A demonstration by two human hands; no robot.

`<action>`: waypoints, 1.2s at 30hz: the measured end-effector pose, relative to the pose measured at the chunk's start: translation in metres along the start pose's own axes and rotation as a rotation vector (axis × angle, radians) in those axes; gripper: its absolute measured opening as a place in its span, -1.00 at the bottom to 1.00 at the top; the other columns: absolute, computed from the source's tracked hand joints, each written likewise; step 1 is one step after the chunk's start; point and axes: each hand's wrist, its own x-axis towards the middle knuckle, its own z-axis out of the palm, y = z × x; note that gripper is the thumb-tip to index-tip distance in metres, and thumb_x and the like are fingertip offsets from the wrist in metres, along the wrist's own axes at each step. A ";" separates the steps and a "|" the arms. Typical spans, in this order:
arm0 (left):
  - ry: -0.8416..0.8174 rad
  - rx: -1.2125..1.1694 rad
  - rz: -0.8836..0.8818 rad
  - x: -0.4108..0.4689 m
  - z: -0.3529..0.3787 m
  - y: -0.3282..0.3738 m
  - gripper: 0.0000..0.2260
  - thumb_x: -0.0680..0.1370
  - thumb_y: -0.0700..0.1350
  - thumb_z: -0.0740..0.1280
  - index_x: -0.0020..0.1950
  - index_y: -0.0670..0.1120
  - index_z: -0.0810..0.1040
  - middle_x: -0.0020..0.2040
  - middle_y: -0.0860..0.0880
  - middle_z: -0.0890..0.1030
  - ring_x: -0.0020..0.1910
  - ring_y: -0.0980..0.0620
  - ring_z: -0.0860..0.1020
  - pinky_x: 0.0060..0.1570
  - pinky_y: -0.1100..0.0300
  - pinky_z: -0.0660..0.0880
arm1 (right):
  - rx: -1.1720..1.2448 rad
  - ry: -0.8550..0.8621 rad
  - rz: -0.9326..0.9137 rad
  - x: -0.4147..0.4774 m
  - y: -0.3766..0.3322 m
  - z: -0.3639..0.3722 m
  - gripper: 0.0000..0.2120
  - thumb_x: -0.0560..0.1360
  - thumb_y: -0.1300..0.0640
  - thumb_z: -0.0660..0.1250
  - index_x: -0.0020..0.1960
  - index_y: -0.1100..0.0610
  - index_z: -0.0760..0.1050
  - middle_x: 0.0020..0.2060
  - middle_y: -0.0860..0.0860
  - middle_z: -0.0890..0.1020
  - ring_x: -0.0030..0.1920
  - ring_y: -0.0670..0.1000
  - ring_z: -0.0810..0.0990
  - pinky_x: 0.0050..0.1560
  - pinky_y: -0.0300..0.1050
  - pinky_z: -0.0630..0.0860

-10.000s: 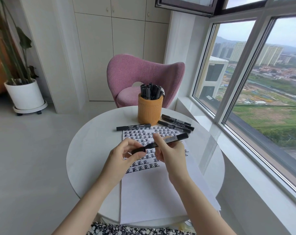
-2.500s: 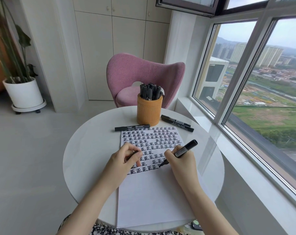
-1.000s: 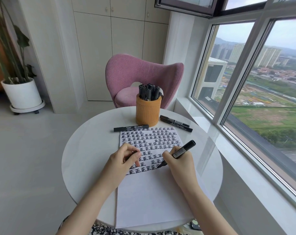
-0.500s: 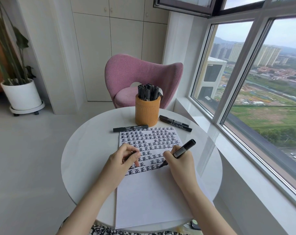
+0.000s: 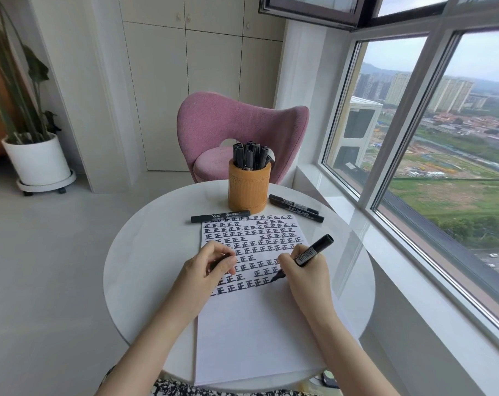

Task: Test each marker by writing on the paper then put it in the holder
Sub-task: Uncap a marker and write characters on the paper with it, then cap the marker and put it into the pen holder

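Note:
My right hand (image 5: 308, 277) grips an uncapped black marker (image 5: 314, 251), its tip touching the white paper (image 5: 259, 332) at the end of the lowest rows of black characters. My left hand (image 5: 205, 271) rests on the paper with fingers curled round the marker's black cap (image 5: 218, 262), mostly hidden. An orange holder (image 5: 249, 188) stands at the far side of the table with several black markers in it. One capped marker (image 5: 220, 217) lies left of the holder's base. Two more markers (image 5: 296, 207) lie to its right.
The round white table (image 5: 145, 270) stands beside a tall window (image 5: 442, 155) on the right. A pink chair (image 5: 239, 130) is behind the table. A potted plant (image 5: 34, 155) stands on the floor at far left. A small object (image 5: 328, 378) shows below the table's near edge.
Ten seconds ago both hands held the marker above the paper, pulling off the cap. Since then my right hand has been writing in the lowest rows; its position barely shifted in the last second.

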 end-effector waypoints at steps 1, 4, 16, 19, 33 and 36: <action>-0.002 0.000 0.000 0.000 0.000 0.000 -0.98 0.55 -0.19 0.30 -0.04 -0.12 0.50 -0.27 -0.02 0.60 -0.46 0.23 0.41 -0.39 0.43 0.32 | 0.010 0.009 0.012 0.000 0.000 -0.001 -0.74 0.39 0.33 0.27 -0.36 0.19 0.21 -0.48 0.00 0.20 -0.41 -0.06 0.14 -0.43 -0.21 0.10; -0.009 -0.005 0.001 0.000 -0.001 -0.002 -0.97 0.55 -0.16 0.30 -0.03 -0.08 0.51 -0.26 -0.02 0.61 -0.46 0.17 0.36 -0.39 0.33 0.32 | 0.101 0.034 0.037 0.002 0.000 -0.003 -0.71 0.45 0.24 0.34 -0.36 0.17 0.28 -0.48 0.09 0.29 -0.44 -0.03 0.21 -0.39 -0.15 0.18; 0.002 -0.051 -0.049 0.000 -0.004 0.009 -0.72 0.34 0.08 0.41 -0.05 0.02 0.45 -0.07 -0.02 0.69 -0.37 0.05 0.47 -0.24 0.18 0.45 | 0.511 -0.157 0.136 -0.001 -0.028 -0.001 -0.69 0.51 0.21 0.36 -0.35 0.13 0.33 -0.51 0.02 0.23 -0.49 -0.03 0.16 -0.49 -0.27 0.20; -0.023 -0.090 -0.049 0.001 -0.004 0.014 -0.70 0.32 0.03 0.42 -0.07 -0.06 0.43 -0.10 -0.03 0.70 -0.40 0.08 0.47 -0.23 0.16 0.46 | 0.435 -0.132 0.108 -0.003 -0.035 0.003 -0.54 0.49 0.17 0.40 -0.48 0.08 0.24 -0.57 -0.01 0.24 -0.53 -0.03 0.17 -0.50 -0.26 0.21; -0.007 -0.156 -0.029 -0.003 0.010 0.031 -0.85 0.41 -0.19 0.45 -0.12 -0.09 0.51 -0.18 -0.06 0.68 -0.35 0.06 0.54 -0.22 0.26 0.50 | 0.410 -0.123 0.066 -0.013 -0.045 0.016 -0.53 0.50 0.24 0.34 -0.47 0.05 0.19 -0.58 -0.08 0.20 -0.52 -0.05 0.13 -0.49 -0.25 0.14; 0.049 -0.152 -0.021 -0.005 0.014 0.035 -0.86 0.40 -0.23 0.46 -0.16 -0.11 0.51 -0.23 -0.07 0.67 -0.36 0.05 0.54 -0.22 0.16 0.52 | 0.421 -0.094 0.083 -0.014 -0.046 0.018 -0.50 0.48 0.31 0.31 -0.50 0.02 0.17 -0.56 -0.07 0.18 -0.49 -0.03 0.12 -0.46 -0.20 0.12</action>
